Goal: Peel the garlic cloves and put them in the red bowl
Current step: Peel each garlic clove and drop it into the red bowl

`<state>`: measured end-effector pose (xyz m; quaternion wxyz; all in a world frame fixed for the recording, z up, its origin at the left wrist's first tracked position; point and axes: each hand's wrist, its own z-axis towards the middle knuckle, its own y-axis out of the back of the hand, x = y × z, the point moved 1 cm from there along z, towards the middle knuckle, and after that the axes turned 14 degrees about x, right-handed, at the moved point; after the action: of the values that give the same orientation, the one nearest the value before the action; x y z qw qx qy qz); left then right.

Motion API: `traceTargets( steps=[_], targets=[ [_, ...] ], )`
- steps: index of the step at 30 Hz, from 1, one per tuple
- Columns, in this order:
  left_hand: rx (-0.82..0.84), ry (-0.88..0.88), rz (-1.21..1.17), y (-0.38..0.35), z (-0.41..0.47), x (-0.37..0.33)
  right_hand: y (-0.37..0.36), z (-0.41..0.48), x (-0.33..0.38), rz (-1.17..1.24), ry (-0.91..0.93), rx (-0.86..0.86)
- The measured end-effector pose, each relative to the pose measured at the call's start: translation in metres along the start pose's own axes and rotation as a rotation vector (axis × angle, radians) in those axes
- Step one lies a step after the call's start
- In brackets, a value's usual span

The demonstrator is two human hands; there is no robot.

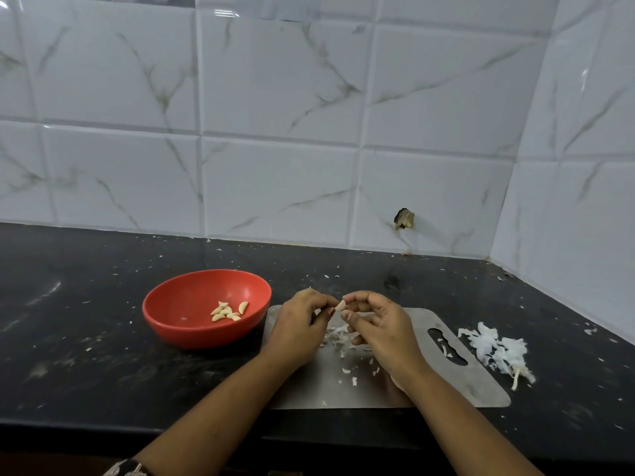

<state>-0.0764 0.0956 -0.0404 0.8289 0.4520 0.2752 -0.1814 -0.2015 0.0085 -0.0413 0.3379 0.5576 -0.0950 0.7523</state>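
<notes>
Pinched 1 garlic clove (340, 305) between curled fingers of left hand (298, 326) and right hand (382, 329), above steel board (433, 383). Held just right of red bowl (175, 304) containing peeled cloves (226, 312).

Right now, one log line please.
left hand, right hand: pinching garlic clove | red bowl: peeled cloves inside | metal cutting board: skin scraps

red bowl (178, 310), black counter (86, 355), veined white tiles (275, 97)
</notes>
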Motion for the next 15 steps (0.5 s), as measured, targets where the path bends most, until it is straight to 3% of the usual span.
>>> traceTargets(
  steps=[11, 15],
  targets=[
    [0.122, -0.047, -0.052, -0.0002, -0.0011, -0.0069, -0.0002, -0.0006, 0.0, 0.025, 0.041, 0.045],
    [0.044, -0.014, 0.039, -0.0016, -0.0019, -0.0018, 0.0014, 0.0006, -0.0016, -0.024, 0.043, -0.015]
  ],
)
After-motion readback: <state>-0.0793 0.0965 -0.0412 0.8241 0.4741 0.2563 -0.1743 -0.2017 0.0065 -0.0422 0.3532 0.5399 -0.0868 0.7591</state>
